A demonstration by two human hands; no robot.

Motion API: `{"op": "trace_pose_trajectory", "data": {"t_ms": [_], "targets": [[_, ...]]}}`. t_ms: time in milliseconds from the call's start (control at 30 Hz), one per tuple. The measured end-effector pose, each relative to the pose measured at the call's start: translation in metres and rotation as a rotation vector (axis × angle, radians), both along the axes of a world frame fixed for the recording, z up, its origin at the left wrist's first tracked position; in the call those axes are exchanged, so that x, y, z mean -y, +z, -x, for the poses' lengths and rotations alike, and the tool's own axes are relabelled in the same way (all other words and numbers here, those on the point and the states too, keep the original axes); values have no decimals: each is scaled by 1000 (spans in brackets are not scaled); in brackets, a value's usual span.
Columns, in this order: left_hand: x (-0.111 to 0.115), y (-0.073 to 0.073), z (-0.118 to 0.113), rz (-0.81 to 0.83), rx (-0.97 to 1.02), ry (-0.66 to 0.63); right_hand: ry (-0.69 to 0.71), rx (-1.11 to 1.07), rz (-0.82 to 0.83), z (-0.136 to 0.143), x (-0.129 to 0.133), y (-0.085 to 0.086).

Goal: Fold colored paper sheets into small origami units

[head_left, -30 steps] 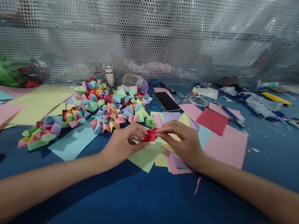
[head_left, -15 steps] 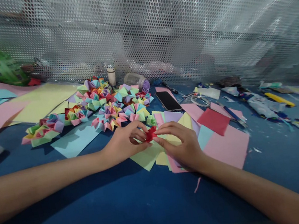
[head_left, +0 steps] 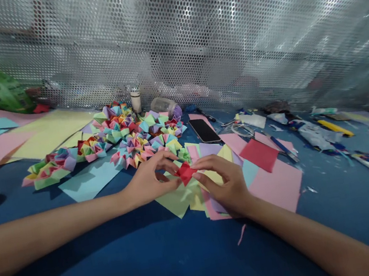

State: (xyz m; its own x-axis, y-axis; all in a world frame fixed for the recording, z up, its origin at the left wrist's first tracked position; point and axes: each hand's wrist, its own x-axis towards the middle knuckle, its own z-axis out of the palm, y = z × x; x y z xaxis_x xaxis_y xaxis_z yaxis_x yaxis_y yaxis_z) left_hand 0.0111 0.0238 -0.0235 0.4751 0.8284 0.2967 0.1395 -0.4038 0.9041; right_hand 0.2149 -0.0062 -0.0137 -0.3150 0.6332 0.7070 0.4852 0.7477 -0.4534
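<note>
A small folded piece of red paper (head_left: 186, 173) is held up between both hands, over the middle of the blue table. My left hand (head_left: 152, 176) pinches its left corner between thumb and fingers. At the opposite corner, the thumb and forefinger of my right hand (head_left: 226, 180) grip it. Below lie overlapping paper sheets in green, yellow, purple and pink (head_left: 272, 184). A flat red sheet (head_left: 260, 155) rests on them to the right. Just beyond my left hand sits a heap of multicoloured folded paper pieces (head_left: 135, 138).
Behind the heap stand a small white bottle (head_left: 135, 100) and a clear jar (head_left: 165, 107) lying on its side. A black phone (head_left: 204, 130), a blue cutter (head_left: 283, 148) and paper scraps lie right. A green bottle (head_left: 1, 87) leans against the perforated metal panel (head_left: 183, 40).
The red paper has been turned, so a flatter, diamond-shaped face now shows. Both hands keep their pinch on it. The whole view has shifted slightly.
</note>
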Motion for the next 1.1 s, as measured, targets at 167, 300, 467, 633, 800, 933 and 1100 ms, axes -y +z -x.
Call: {"op": "trace_pose_trajectory", "data": {"t_ms": [167, 300, 467, 633, 800, 933, 1100], "targets": [[-2, -5, 1, 91, 41, -34, 46, 51, 32, 1, 0, 1], [-1, -4, 1, 85, 26, -40, 74, 81, 67, 2, -1, 2], [3, -2, 1, 2, -10, -50, 88, 44, 75, 3, -3, 0], [4, -2, 1, 27, -1, -54, 75, 34, 76, 5, -3, -2], [3, -1, 1, 59, -6, -63, 83, 34, 90, 6, -2, -1], [3, -1, 0, 98, 36, -112, 90, 46, 85, 6, -2, -1], [3, 0, -1, 95, 69, -138, 69, -13, 173, 4, -3, -3]]}}
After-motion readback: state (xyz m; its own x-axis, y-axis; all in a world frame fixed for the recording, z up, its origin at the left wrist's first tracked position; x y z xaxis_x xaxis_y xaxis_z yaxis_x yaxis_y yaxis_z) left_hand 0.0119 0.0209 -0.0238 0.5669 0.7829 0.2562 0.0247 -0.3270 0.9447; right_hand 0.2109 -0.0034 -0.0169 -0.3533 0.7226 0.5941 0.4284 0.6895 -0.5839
